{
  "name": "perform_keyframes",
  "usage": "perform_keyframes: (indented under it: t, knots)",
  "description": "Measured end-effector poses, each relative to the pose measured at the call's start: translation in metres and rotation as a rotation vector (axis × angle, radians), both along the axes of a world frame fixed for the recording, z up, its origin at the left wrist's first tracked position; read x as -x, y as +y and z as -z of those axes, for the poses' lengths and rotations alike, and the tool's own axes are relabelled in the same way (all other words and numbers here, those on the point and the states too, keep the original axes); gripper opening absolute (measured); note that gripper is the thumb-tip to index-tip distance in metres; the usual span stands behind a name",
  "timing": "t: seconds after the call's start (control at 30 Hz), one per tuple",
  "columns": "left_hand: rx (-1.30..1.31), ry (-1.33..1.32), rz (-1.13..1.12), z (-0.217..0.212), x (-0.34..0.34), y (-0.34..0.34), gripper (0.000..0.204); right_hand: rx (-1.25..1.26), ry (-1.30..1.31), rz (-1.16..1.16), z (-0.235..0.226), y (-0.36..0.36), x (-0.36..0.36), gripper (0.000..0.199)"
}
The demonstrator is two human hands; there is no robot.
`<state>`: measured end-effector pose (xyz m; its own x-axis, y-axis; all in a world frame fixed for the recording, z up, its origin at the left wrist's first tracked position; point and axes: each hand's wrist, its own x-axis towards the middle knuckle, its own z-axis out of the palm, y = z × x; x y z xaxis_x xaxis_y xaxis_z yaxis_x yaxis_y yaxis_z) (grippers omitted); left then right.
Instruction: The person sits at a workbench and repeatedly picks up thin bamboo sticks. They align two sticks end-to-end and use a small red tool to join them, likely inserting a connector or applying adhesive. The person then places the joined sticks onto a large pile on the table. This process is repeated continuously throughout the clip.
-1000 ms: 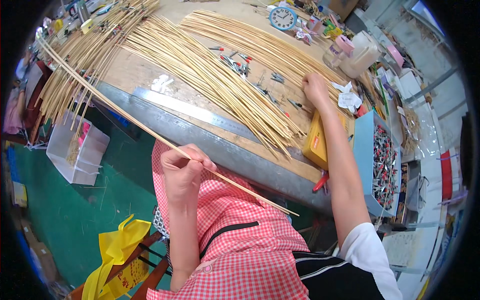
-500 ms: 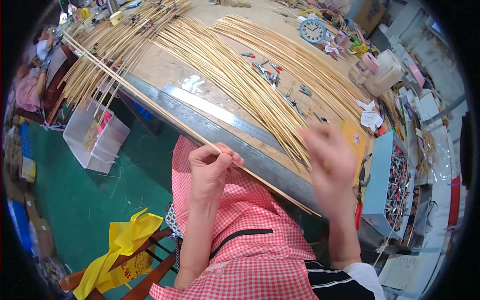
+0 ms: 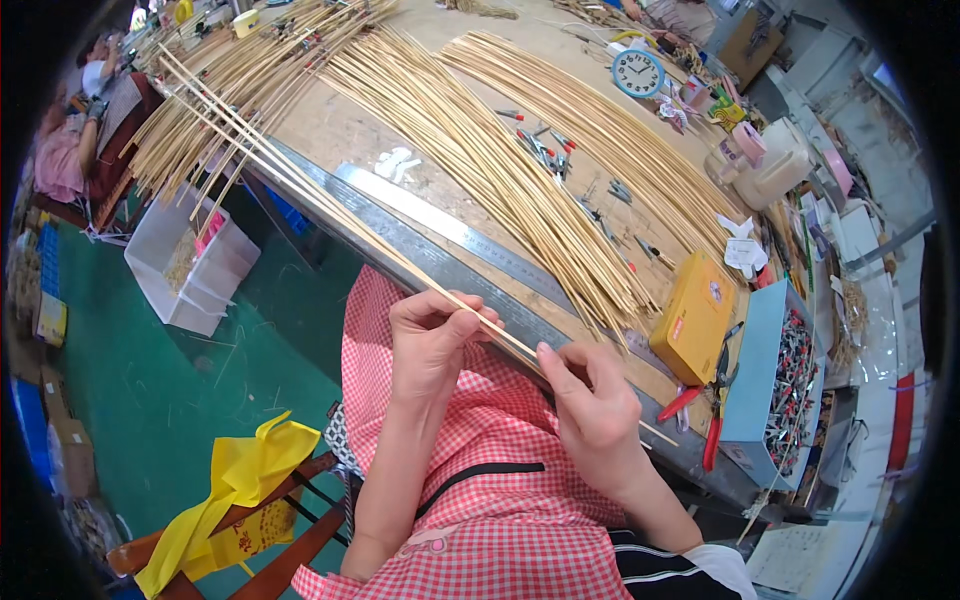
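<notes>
Several long, thin, pale wooden strips (image 3: 340, 215) run slantwise across my lap along the table's front edge. My left hand (image 3: 428, 345) is closed round them, pinching them between thumb and fingers. Toward their lower right end, my right hand (image 3: 600, 400) has its thumb and bent fingers closed on the same strips; the contact is partly hidden. The strips fan slightly apart at their upper left end. Beyond my hands, a loose bundle of similar strips (image 3: 470, 165) lies on the table, beside a steel ruler (image 3: 450, 228).
At right are a yellow box (image 3: 692, 312), red-handled pliers (image 3: 716, 400) and a blue box (image 3: 748, 405) full of small clips. More strips (image 3: 600, 115) lie farther back, near a blue clock (image 3: 638, 73). A white bin (image 3: 190, 270) stands on the floor at left.
My right hand has come down from above the table onto the strips. The upper left ends of the held strips now spread wider, with more strips showing.
</notes>
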<state>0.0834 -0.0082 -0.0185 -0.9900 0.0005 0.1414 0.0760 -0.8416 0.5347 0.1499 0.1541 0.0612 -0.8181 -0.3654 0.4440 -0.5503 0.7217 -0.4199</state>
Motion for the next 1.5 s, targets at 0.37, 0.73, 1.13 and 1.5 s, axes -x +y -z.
perform_keyframes:
  t: [0.37, 0.73, 1.13, 1.5]
  knots:
    - [0.065, -0.011, 0.020, -0.006, -0.001, -0.006, 0.005, -0.055, -0.010, -0.058, 0.004, -0.002, 0.001, 0.037]
    - [0.144, 0.077, -0.066, -0.028, -0.011, -0.002, 0.008, 0.348, -0.349, 0.085, -0.006, 0.001, -0.003, 0.011]
    - [0.086, 0.388, 0.307, -0.016, -0.008, 0.002, 0.018, 1.219, -1.390, -0.225, 0.007, 0.026, 0.008, 0.016]
    - [0.392, 0.202, 0.012, -0.034, -0.021, 0.007, 0.013, 0.218, -0.095, -0.028, 0.001, 0.011, 0.001, 0.016]
